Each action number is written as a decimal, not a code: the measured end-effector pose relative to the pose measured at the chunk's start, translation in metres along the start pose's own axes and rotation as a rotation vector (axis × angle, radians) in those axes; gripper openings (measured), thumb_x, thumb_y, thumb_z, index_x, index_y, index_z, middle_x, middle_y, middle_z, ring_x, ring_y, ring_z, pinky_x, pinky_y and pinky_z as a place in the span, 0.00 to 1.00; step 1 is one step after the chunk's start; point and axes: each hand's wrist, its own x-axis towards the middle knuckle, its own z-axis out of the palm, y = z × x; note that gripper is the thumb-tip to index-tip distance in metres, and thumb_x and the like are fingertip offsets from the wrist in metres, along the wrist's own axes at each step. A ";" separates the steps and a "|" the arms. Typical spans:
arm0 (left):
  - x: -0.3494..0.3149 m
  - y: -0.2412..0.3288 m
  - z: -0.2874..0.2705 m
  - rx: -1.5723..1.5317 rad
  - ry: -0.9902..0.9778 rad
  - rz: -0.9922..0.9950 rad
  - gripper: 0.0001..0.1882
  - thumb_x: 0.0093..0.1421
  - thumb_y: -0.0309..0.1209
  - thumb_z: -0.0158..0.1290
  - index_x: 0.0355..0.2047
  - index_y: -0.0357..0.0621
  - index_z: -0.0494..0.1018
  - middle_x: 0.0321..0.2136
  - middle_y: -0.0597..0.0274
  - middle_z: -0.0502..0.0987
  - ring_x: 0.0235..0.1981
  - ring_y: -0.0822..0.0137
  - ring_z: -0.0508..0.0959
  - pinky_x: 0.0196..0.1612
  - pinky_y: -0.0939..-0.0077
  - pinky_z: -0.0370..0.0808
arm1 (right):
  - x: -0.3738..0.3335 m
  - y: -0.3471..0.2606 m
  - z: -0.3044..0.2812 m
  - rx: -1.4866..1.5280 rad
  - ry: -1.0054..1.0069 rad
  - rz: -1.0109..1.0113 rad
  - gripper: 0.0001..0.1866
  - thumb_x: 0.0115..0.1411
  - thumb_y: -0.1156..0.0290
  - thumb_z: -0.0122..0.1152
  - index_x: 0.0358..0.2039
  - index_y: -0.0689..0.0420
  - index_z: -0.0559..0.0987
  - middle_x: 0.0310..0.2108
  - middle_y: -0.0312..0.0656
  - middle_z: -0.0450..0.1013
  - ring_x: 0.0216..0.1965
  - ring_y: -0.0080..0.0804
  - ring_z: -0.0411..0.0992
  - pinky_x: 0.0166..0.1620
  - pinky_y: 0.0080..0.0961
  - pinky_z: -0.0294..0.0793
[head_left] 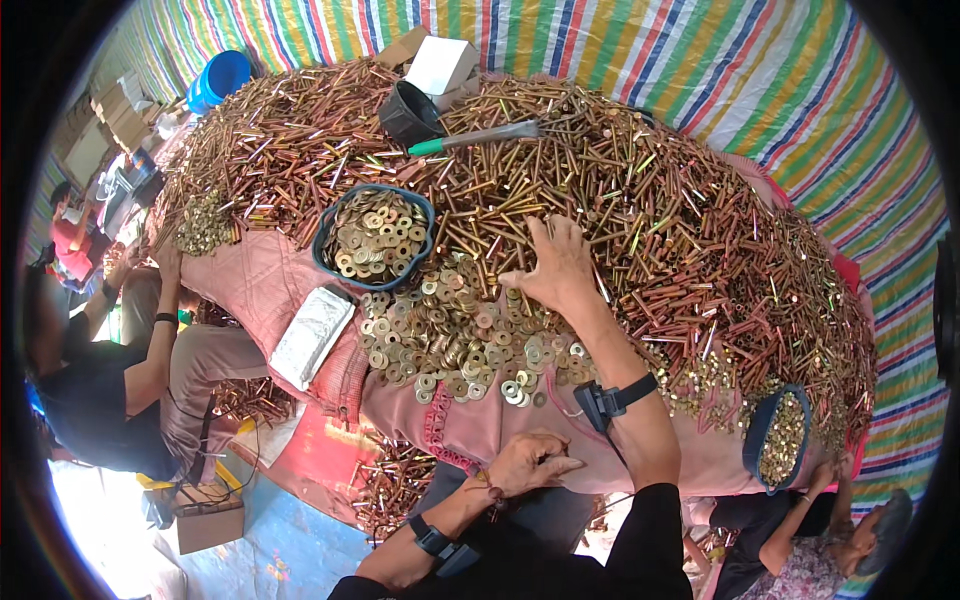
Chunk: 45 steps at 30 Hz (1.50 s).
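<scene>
My right hand [557,268] reaches over the lower edge of a big heap of copper-coloured bolt-like metal rods [520,215]. Its fingers are spread and it holds nothing that I can see. Just below and to its left lie loose flat round washers [455,325]. More washers fill a dark blue tub [320,240]. Closer to my body, my left hand [528,465] hovers above the pink cloth [430,410] at the table's near edge. Its fingers are curled in, and whatever may be inside them is hidden.
A black bucket [405,115] and a green-handled tool [470,138] lie on the heap. A silver packet [312,338] rests left of the washers. At right stands a tub of small nuts [762,440]. One person [110,380] works at left, another [820,540] at lower right.
</scene>
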 end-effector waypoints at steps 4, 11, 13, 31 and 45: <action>0.000 -0.002 0.001 0.020 0.001 -0.005 0.17 0.61 0.34 0.71 0.29 0.34 0.77 0.31 0.49 0.81 0.32 0.50 0.82 0.36 0.59 0.77 | -0.004 -0.012 0.008 -0.031 -0.013 0.026 0.56 0.49 0.47 0.83 0.74 0.53 0.65 0.71 0.62 0.57 0.71 0.61 0.56 0.72 0.57 0.59; -0.002 -0.007 0.000 0.048 0.017 0.034 0.17 0.61 0.35 0.72 0.31 0.34 0.78 0.29 0.50 0.80 0.30 0.51 0.81 0.36 0.59 0.77 | -0.025 0.013 0.002 0.064 -0.087 0.032 0.55 0.47 0.51 0.84 0.71 0.58 0.66 0.69 0.55 0.62 0.69 0.55 0.60 0.70 0.48 0.65; -0.002 -0.008 0.001 0.047 0.011 0.030 0.17 0.61 0.35 0.72 0.32 0.34 0.78 0.28 0.50 0.79 0.29 0.51 0.80 0.35 0.58 0.77 | -0.037 0.023 0.005 0.025 -0.094 0.013 0.55 0.46 0.52 0.84 0.70 0.62 0.67 0.67 0.53 0.67 0.69 0.54 0.62 0.68 0.46 0.68; 0.001 -0.005 0.000 0.100 -0.008 0.024 0.17 0.61 0.37 0.71 0.29 0.36 0.78 0.25 0.51 0.78 0.28 0.51 0.79 0.33 0.57 0.76 | -0.020 0.021 -0.012 -0.138 -0.148 0.132 0.54 0.50 0.35 0.78 0.61 0.70 0.75 0.55 0.58 0.72 0.55 0.52 0.70 0.62 0.48 0.69; -0.003 -0.007 0.002 0.159 -0.018 -0.038 0.15 0.62 0.36 0.69 0.33 0.34 0.81 0.30 0.49 0.82 0.31 0.51 0.82 0.35 0.59 0.78 | -0.004 0.010 0.020 0.054 -0.088 0.387 0.51 0.46 0.48 0.84 0.63 0.64 0.69 0.61 0.63 0.66 0.64 0.60 0.65 0.67 0.52 0.68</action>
